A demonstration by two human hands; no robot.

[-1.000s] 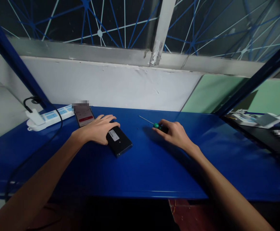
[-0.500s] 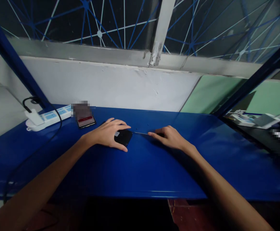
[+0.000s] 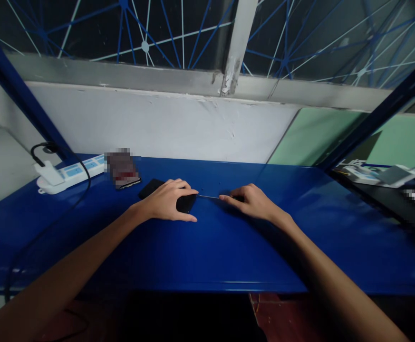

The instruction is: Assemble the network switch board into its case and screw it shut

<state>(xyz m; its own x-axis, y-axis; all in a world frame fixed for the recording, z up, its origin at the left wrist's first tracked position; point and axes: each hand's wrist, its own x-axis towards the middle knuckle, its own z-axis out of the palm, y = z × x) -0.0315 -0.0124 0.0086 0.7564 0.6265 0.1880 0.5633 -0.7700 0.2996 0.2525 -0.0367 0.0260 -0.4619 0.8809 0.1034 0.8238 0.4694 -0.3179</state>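
A flat black rectangular device (image 3: 186,203) lies on the blue table. My left hand (image 3: 166,202) is over its middle, fingers along the far side and thumb by the near edge, holding it down and hiding much of it. In my right hand (image 3: 252,202) is a thin screwdriver (image 3: 209,196), its dark handle mostly hidden by the fingers. The metal shaft points left, and its tip meets the device's right edge near my left index fingertip. Two tiny dark specks, perhaps screws (image 3: 202,189), lie just beyond the shaft.
A phone (image 3: 125,173) with a blurred screen lies at the back left of the table (image 3: 207,256). Beside it is a white power strip (image 3: 75,173) with a plugged-in black cable (image 3: 89,180). Blue posts (image 3: 371,118) rise on both sides. White electronics (image 3: 392,175) sit at right.
My left hand has slid slightly right over the device, so its left end now shows behind the hand. The right hand and screwdriver have hardly moved. The view has shifted a little.
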